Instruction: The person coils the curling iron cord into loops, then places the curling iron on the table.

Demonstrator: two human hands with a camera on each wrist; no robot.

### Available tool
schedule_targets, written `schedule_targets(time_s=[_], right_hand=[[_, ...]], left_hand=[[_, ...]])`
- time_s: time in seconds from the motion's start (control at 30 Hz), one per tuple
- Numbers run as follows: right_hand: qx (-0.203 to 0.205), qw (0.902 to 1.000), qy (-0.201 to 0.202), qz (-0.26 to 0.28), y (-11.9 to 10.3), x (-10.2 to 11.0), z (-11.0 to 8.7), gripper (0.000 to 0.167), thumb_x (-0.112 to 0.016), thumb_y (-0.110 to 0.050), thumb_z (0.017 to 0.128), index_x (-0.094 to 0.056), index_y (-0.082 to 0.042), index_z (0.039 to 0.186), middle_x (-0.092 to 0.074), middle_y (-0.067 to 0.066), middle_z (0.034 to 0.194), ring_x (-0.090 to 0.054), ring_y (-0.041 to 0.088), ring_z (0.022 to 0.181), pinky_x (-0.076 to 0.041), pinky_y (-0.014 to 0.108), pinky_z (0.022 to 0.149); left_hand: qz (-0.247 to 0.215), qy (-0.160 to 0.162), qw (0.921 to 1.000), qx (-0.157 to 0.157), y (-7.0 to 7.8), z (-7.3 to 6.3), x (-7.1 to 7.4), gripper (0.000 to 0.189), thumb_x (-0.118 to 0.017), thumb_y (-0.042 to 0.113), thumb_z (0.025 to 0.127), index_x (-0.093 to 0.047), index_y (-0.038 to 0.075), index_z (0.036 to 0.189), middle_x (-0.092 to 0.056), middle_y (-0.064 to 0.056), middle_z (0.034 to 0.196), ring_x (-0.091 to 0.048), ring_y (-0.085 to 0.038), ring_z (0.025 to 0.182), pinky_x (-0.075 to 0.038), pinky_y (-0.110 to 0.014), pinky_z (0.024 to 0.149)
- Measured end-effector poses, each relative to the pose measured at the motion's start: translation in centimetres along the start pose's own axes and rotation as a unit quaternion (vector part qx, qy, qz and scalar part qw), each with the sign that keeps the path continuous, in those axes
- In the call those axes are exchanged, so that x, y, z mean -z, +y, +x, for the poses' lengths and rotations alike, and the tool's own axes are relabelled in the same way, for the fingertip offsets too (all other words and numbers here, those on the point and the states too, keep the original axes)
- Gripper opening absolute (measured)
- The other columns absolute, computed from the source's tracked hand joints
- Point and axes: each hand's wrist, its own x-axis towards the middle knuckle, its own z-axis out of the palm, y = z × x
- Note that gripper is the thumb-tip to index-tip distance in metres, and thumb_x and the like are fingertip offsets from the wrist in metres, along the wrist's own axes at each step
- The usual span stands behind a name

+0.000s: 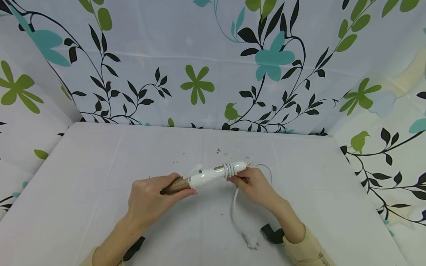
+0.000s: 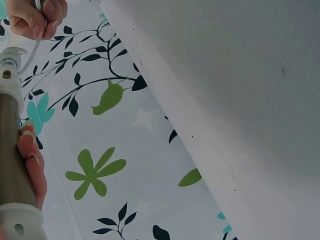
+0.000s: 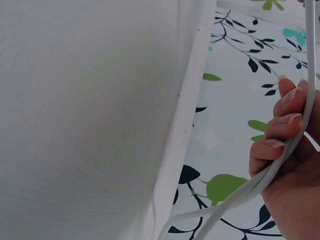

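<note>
Patterned fabric (image 1: 146,48) hangs at twelve o'clock. Above your tabletop (image 1: 116,159), near centre, is the curling iron (image 1: 206,178): your left hand (image 1: 148,197) grips it at eight o'clock, your right hand (image 1: 256,186) holds its cord (image 1: 235,210) at three, the plug (image 1: 249,242) lies at five.

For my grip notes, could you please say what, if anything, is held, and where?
The left hand holds the corded appliance by its brown section; the right hand grips its white cord.

White table (image 1: 96,166), small brown crumbs (image 1: 218,150) scattered on top
</note>
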Motion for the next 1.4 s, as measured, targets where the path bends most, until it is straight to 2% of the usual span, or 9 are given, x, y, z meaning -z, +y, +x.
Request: schedule_targets(time_s=[0.13,0.27,0.37,0.57,0.73,0.9,1.03,1.17,1.4], right_hand=[[0.025,0.9997,-0.003,0.004,-0.3,0.1,0.0,0.008,-0.068,-0.008,0.094,-0.075,-0.007,0.091,-0.055,-0.006,0.069,-0.048,0.004,0.062,-0.043,0.021,0.056],[0.038,0.9991,-0.012,0.013,-0.4,0.2,0.0,0.01,-0.067,-0.012,0.097,-0.071,-0.014,0.088,-0.049,-0.01,0.068,-0.045,0.003,0.06,-0.039,0.02,0.053],[0.042,0.999,-0.014,0.009,-0.3,0.3,0.0,0.011,-0.066,-0.011,0.097,-0.071,-0.016,0.088,-0.049,-0.011,0.068,-0.045,0.002,0.06,-0.039,0.02,0.053],[0.044,0.999,-0.005,-0.004,-0.4,0.3,0.0,0.009,-0.066,-0.01,0.097,-0.074,-0.011,0.093,-0.053,-0.011,0.07,-0.05,0.004,0.064,-0.043,0.021,0.055],[0.026,0.9995,-0.007,-0.016,-0.3,0.2,-0.1,0.008,-0.067,-0.009,0.096,-0.075,-0.008,0.098,-0.06,-0.007,0.073,-0.053,0.004,0.067,-0.047,0.026,0.056],[0.018,0.9995,-0.008,-0.024,-0.4,0.4,-0.1,0.007,-0.068,-0.008,0.095,-0.075,-0.007,0.097,-0.068,0.002,0.076,-0.056,0.004,0.068,-0.047,0.026,0.056],[0.013,0.9993,-0.002,-0.035,-0.4,0.5,-0.1,0.008,-0.069,-0.009,0.094,-0.076,-0.008,0.097,-0.069,0.0,0.076,-0.056,0.004,0.069,-0.047,0.023,0.059],[0.044,0.9969,-0.006,-0.065,-0.5,0.3,-0.1,0.007,-0.071,-0.009,0.093,-0.077,-0.008,0.096,-0.069,-0.002,0.074,-0.055,0.003,0.068,-0.047,0.026,0.065],[0.153,0.9818,-0.012,-0.112,-0.8,-0.2,-0.1,0.006,-0.076,-0.004,0.086,-0.076,-0.007,0.091,-0.066,-0.004,0.07,-0.058,0.005,0.069,-0.049,0.032,0.076]], left_hand=[[0.021,0.005,0.9996,0.017,0.0,0.1,0.1,0.057,-0.062,0.072,0.081,-0.077,0.017,0.078,-0.068,0.008,0.06,-0.046,0.002,0.041,-0.027,-0.011,0.042],[0.024,0.002,0.9989,0.04,-0.1,0.1,0.2,0.058,-0.062,0.074,0.08,-0.077,0.017,0.077,-0.066,0.01,0.058,-0.037,0.004,0.041,-0.022,-0.011,0.042],[0.022,0.0,0.9985,0.05,-0.2,0.1,0.2,0.057,-0.063,0.074,0.08,-0.076,0.018,0.075,-0.062,0.011,0.055,-0.033,0.004,0.042,-0.02,-0.012,0.041],[0.061,0.014,0.9974,0.038,-0.6,0.2,0.2,0.06,-0.056,0.076,0.083,-0.074,0.019,0.073,-0.06,0.012,0.054,-0.029,0.005,0.042,-0.019,-0.013,0.042],[0.081,0.017,0.9959,0.036,-1.0,0.3,0.5,0.065,-0.054,0.077,0.083,-0.075,0.016,0.073,-0.062,0.009,0.054,-0.03,0.004,0.041,-0.018,-0.013,0.041],[0.091,0.029,0.9942,0.049,-1.3,0.6,1.0,0.068,-0.054,0.078,0.082,-0.074,0.014,0.071,-0.061,0.007,0.053,-0.032,0.002,0.038,-0.02,-0.015,0.04],[0.094,0.044,0.9923,0.069,-1.6,0.8,1.5,0.071,-0.054,0.08,0.08,-0.074,0.013,0.071,-0.062,0.005,0.054,-0.033,0.0,0.038,-0.022,-0.017,0.038],[0.091,0.044,0.9911,0.087,-1.9,0.8,1.6,0.07,-0.055,0.08,0.079,-0.075,0.014,0.072,-0.062,0.006,0.053,-0.03,0.002,0.04,-0.021,-0.016,0.039],[0.089,0.038,0.9904,0.099,-2.0,0.6,1.3,0.07,-0.057,0.081,0.077,-0.077,0.014,0.076,-0.063,0.006,0.056,-0.032,0.001,0.04,-0.022,-0.016,0.04]])
